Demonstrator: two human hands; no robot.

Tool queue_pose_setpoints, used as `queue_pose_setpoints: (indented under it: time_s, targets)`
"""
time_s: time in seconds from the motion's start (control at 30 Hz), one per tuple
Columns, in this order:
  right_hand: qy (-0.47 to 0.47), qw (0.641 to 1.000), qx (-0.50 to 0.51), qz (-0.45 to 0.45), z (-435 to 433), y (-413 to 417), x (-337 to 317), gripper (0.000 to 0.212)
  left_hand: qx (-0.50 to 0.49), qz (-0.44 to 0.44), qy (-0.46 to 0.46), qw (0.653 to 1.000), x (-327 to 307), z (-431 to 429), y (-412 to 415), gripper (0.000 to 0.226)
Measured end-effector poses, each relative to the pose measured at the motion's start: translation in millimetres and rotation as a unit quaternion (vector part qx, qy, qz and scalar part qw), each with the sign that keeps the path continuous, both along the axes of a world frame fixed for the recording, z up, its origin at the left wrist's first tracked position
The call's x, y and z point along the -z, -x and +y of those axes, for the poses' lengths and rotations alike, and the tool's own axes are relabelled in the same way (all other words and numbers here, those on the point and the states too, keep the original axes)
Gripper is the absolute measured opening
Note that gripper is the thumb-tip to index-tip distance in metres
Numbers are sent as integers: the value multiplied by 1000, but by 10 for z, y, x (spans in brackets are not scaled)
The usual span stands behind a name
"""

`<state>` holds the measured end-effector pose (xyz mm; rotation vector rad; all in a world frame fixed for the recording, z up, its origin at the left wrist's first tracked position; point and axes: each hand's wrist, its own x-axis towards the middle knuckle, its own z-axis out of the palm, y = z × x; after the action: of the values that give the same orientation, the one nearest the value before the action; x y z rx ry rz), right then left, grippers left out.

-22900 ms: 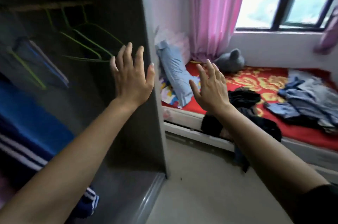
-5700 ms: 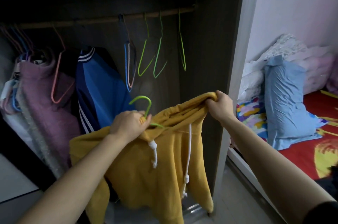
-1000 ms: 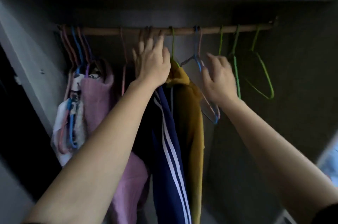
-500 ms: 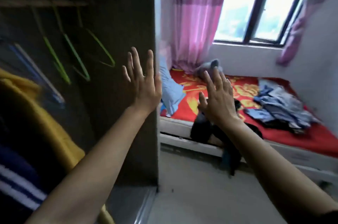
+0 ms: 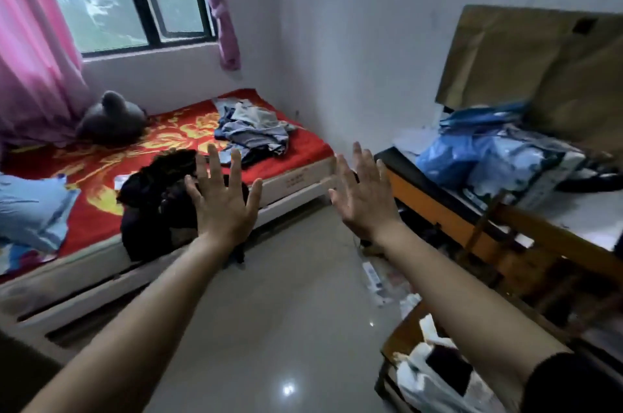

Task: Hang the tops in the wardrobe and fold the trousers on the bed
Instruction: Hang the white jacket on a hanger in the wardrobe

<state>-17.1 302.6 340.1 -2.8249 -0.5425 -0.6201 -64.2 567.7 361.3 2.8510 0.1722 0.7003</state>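
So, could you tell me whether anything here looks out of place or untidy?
Yes. A heap of black clothes slumps over the near edge of the red floral-blanketed bed, hanging toward the grey floor. A crumpled pile of blue-grey garments lies unfolded farther back, and white litter lies scattered on that floor.

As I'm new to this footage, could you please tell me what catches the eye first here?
The left hand and right hand are raised mid-frame, fingers spread, holding nothing. Behind them, a red bedspread carries a black clothes heap at its near edge and a blue-grey heap near the far corner.
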Motion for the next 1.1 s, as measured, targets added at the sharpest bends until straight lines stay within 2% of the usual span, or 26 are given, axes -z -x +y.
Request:
queue_pose_setpoints:
  time_s: [0.23,0.4,0.6,0.73,0.9,1.0,1.1]
  targets:
    - [15,975,206,79,-2405,642,558,77,165,93,-19,982,725,-2325,-198,72]
    - [-15,938,320,130,-3408,919,949,75,261,160,-67,950,1059,-3306,-326,77]
    - [-49,896,396,193,-3901,993,1339,76,358,177,-116,909,1280,-4055,-805,72]
    - [-40,865,450,219,-4207,1013,1547,76,414,199,-115,881,1481,-4518,-1168,67]
    - [-64,797,530,281,-4422,1204,2037,78,481,283,-111,822,2104,-5048,-1375,64]
    - [-124,751,572,307,-4408,1383,2512,79,494,342,-110,792,2662,-5295,-1358,64]
    - [-184,689,603,358,-4348,1533,3066,78,501,384,-118,767,3226,-5456,-1229,64]
